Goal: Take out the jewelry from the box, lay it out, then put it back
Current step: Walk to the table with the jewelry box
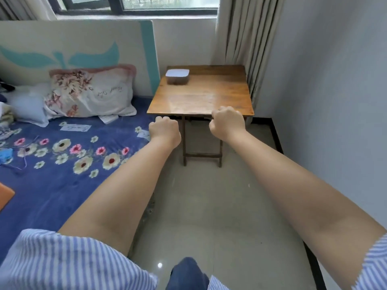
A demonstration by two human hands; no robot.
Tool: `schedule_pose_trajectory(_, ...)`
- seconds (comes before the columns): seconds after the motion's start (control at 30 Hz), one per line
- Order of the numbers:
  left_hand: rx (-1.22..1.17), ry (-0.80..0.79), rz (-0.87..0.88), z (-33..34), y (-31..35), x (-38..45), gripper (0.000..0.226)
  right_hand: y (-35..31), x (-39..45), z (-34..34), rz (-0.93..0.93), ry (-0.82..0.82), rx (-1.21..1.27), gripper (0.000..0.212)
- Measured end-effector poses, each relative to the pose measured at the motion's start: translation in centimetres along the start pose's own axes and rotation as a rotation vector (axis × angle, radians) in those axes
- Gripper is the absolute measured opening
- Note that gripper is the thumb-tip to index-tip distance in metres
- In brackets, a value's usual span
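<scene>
A small box (177, 76) with a pale lid and dark see-through sides stands closed at the far left corner of a wooden folding table (209, 97). No jewelry shows. My left hand (164, 130) is a fist in the air, just short of the table's near left corner and over the bed's edge. My right hand (227, 122) is also a fist, at the table's near edge toward the right; whether it touches the wood I cannot tell. Both hands hold nothing and are far from the box.
A bed (62, 164) with a blue flowered sheet, a pillow (90, 93) and loose papers lies left of the table. Curtains (240, 38) hang behind the table, and a grey wall (335, 101) closes the right side. Tiled floor (209, 206) lies between me and the table.
</scene>
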State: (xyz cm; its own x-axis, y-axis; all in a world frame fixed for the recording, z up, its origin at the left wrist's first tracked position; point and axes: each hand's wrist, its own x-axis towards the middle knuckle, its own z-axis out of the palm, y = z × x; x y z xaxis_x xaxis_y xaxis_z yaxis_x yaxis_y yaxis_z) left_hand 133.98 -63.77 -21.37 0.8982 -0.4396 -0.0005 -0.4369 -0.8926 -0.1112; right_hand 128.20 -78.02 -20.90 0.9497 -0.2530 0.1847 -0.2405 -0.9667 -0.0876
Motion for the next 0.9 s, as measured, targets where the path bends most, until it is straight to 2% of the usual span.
schedule_pose_trajectory(0.23,-0.004,-0.065,-0.003,3.9,-4.3,20.4,0.031,1.2,19.1,6.7,0.021,-0.015,0.016,0.026)
schedule_pose_trajectory(0.4,0.03,-0.104,-0.021,4.7,-6.4,33.6,0.033,2.0,31.5,10.1,0.069,-0.11,-0.003,0.029)
schedule_pose_trajectory(0.7,0.073,-0.178,0.048,9.6,-7.6,54.8,0.031,5.3,52.9,18.7,0.156,-0.176,0.134,0.031)
schedule_pose_trajectory(0.9,-0.032,-0.268,-0.018,13.7,-8.9,66.7,0.029,7.1,65.8,25.3,0.199,-0.267,0.218,0.029)
